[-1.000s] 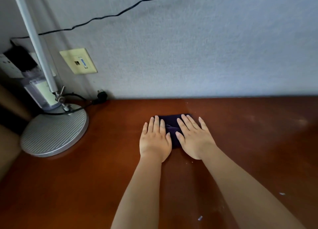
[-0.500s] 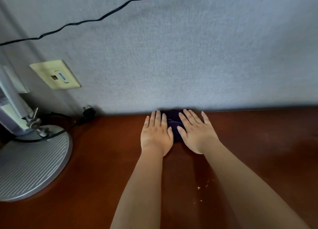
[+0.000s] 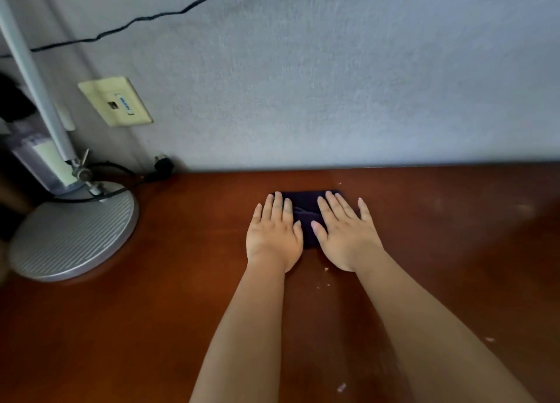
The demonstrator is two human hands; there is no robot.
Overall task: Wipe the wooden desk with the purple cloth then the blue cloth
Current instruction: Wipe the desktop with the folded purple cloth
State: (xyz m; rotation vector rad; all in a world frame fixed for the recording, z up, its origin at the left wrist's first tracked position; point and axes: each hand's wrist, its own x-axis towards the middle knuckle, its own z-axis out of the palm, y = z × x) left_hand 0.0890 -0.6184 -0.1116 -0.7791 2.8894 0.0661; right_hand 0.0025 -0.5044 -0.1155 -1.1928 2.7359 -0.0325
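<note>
I see both hands flat, fingers straight, the left hand (image 3: pixel 274 234) and right hand (image 3: pixel 344 233) pressing the purple cloth (image 3: pixel 306 210) onto the table (image 3: pixel 151 311) near its back edge, likely for even wiping pressure

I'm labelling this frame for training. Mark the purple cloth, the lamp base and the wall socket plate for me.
purple cloth (image 3: pixel 306 204), head view, bare fold showing between the two hands.
lamp base (image 3: pixel 75 236), head view, middle of the ribbed round disc.
wall socket plate (image 3: pixel 115 101), head view, centre of the cream faceplate.
</note>
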